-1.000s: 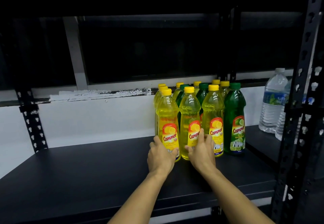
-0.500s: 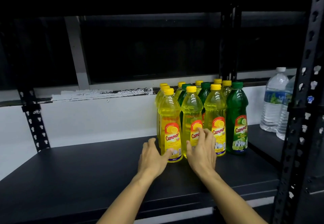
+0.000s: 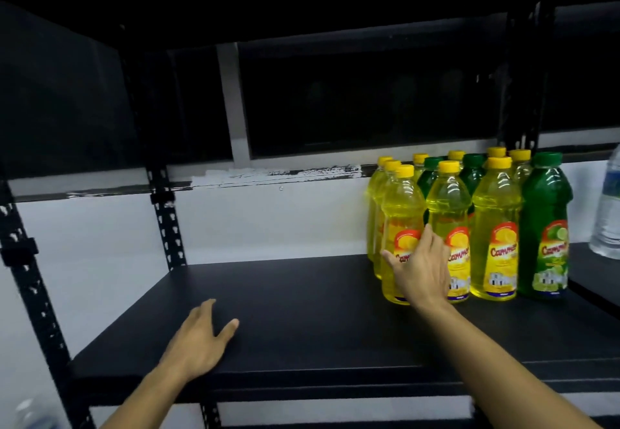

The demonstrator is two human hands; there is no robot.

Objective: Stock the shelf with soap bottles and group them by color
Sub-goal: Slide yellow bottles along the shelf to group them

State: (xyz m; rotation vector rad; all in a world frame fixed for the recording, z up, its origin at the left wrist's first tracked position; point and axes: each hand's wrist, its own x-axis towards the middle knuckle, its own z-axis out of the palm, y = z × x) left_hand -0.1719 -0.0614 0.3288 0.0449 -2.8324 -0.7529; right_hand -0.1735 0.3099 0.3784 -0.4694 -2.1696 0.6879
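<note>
1. The soap bottles stand upright in a tight cluster at the right end of the black shelf, against the white wall behind it
2. In the front row are three yellow bottles, the front left yellow bottle, a middle yellow bottle and a right yellow bottle, with a green bottle at the far right
3. More yellow and green caps show in the rows behind, mixed together
4. The right hand is spread, fingers loose, its palm against the labels of the front left and middle yellow bottles; it grips nothing
5. The left hand lies flat and relaxed on the bare shelf, well apart from the bottles, holding nothing
6. A clear water bottle stands on the neighbouring shelf at the right edge
</note>
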